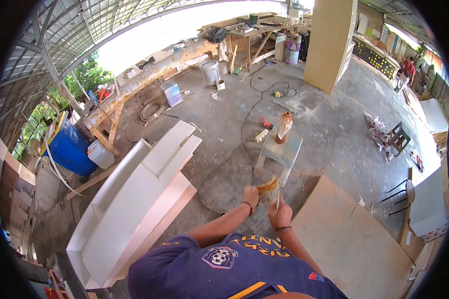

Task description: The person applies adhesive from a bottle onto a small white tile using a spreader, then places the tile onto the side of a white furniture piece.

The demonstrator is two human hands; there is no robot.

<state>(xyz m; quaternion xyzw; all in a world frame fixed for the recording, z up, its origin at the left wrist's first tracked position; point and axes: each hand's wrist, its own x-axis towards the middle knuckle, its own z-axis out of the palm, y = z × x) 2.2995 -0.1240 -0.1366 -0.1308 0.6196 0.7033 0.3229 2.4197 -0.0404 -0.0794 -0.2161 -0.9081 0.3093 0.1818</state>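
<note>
Our left fingers [251, 191] and right fingers [278, 206] are curled closed on a stained wrap [269, 186] between them. Beyond it we see a stool [287, 151] bearing a brown-and-white bundle [284, 126], white panels [143, 200] left, a board [351, 231] right.

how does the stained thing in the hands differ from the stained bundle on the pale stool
The stained thing is held up between the left hand and right hand, while the stained bundle rests on the pale stool. The thing shows amber-yellow; the bundle's top is rustier brown. The thing slants; the bundle stands upright. Both are part whitish.
</note>
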